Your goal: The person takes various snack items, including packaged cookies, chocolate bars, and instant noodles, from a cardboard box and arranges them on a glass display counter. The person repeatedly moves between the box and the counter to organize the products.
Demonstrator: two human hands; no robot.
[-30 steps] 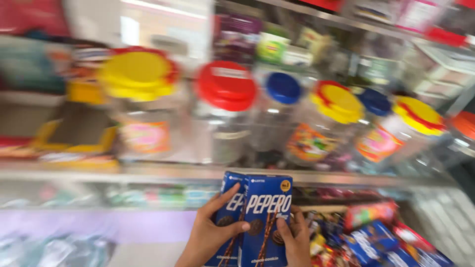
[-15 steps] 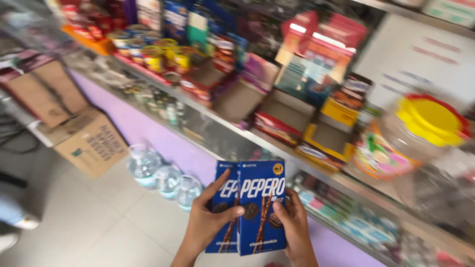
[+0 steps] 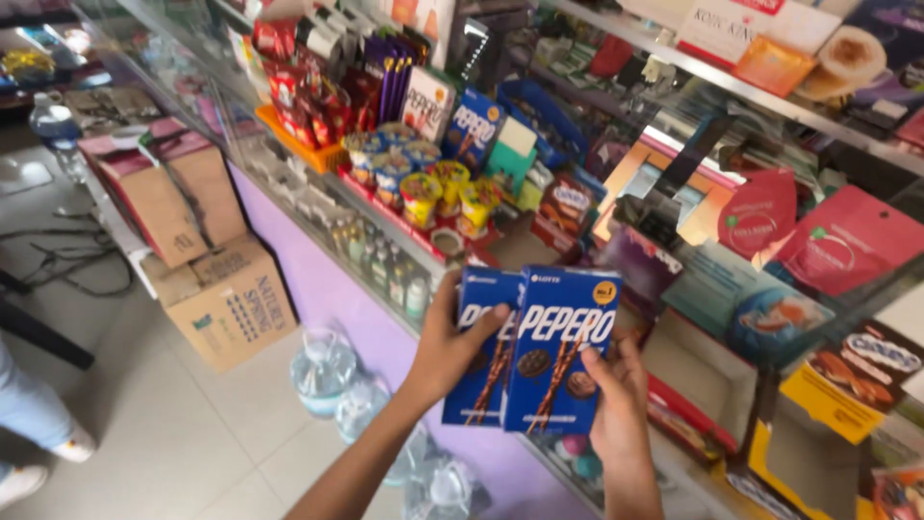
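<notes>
Loosely fanned, two blue boxes (image 3: 539, 351) held upright above the counter's front edge; rear one could slide out and drop toward water bottles (image 3: 332, 380) below. Left hand (image 3: 448, 347) wrapped around left side, thumb across front; right hand (image 3: 616, 400) pinching lower right corner.

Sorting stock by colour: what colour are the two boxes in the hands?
Dark blue boxes, with white lettering and chocolate-stick pictures; clearest in the head view.

We see only part of the rear blue box (image 3: 478, 337), overlapped by the front blue box (image 3: 561, 351) and the left hand (image 3: 450, 349).
</notes>
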